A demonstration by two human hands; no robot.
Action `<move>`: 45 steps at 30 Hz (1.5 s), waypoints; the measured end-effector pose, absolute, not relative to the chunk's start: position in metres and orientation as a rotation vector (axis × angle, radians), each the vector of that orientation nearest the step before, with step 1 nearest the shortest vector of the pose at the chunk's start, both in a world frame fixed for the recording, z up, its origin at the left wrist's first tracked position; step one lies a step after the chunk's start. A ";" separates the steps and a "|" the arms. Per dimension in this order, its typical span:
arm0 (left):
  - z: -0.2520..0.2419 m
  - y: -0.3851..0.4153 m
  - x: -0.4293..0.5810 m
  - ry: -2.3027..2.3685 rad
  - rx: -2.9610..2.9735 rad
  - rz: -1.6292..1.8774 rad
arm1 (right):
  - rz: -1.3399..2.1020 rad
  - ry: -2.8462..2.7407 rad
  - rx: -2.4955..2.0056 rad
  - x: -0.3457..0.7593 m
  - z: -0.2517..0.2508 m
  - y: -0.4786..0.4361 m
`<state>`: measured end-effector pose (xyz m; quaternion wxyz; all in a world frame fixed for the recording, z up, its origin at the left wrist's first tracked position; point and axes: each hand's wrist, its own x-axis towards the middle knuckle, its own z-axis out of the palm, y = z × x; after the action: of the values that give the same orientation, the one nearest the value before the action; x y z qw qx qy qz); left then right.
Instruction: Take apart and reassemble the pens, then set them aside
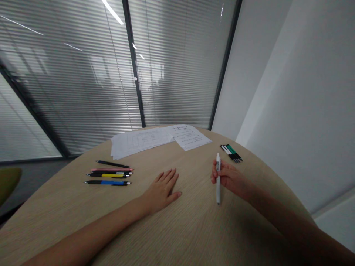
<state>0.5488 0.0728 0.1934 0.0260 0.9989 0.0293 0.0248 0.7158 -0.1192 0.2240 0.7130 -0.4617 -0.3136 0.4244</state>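
Observation:
My left hand (163,190) lies flat and open on the round wooden table (194,229), palm down, holding nothing. My right hand (229,177) is closed around a white pen (218,179), which stands nearly upright with its tip touching the table. To the left of my left hand several pens (109,173) lie in a row, among them a yellow one and a blue one (108,182). A small bundle of black and green pens (231,153) lies just beyond my right hand.
Printed paper sheets (155,139) are spread at the table's far edge. Behind the table stand glass walls with closed blinds (83,81) and a white wall at right. A green chair edge (8,181) shows at far left.

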 end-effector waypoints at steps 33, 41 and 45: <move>0.195 0.070 0.549 0.104 3.097 0.155 | 1.151 -0.601 -0.791 0.730 0.235 -0.128; 0.196 0.070 0.550 0.111 3.101 0.113 | 1.146 -0.575 -0.732 0.734 0.230 -0.128; 0.195 0.070 0.550 0.101 3.087 0.143 | 1.130 -0.592 -0.781 0.734 0.232 -0.129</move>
<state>0.5500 0.0699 0.1947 0.0246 0.9981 0.0327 0.0464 0.7336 -0.1286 0.2318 0.7331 -0.3552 -0.2690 0.5138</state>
